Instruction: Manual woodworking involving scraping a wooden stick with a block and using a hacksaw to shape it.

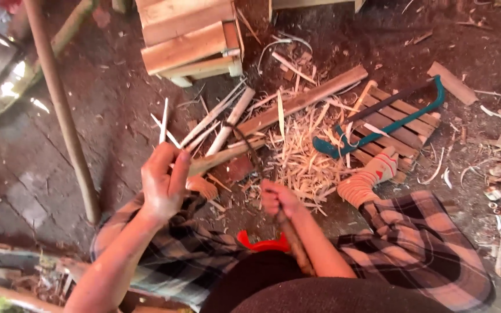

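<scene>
— Gripping a split bamboo stick (218,157) in the left hand (163,184), fingers (178,174) wrapped tight around its near end, stick running up and away from them toward the plank (302,99).

— Closing the right hand (278,200) into a fist on a dark blade (249,148), its wooden handle (294,246) trailing back below the fingers toward the lap.

— Judging the work well along: thin slivers (215,116) fanning out beyond the left fingers, pale shavings (302,156) heaping just past the right ones. Still holding an unsplit stick, so more seemingly remaining.

— Struggling to make out the blade's edge against the dirt floor (117,98). Seeing only part of the red object (260,242) under the right wrist, and a green-framed saw (387,124) lying far beyond the fingers on slats.
</scene>
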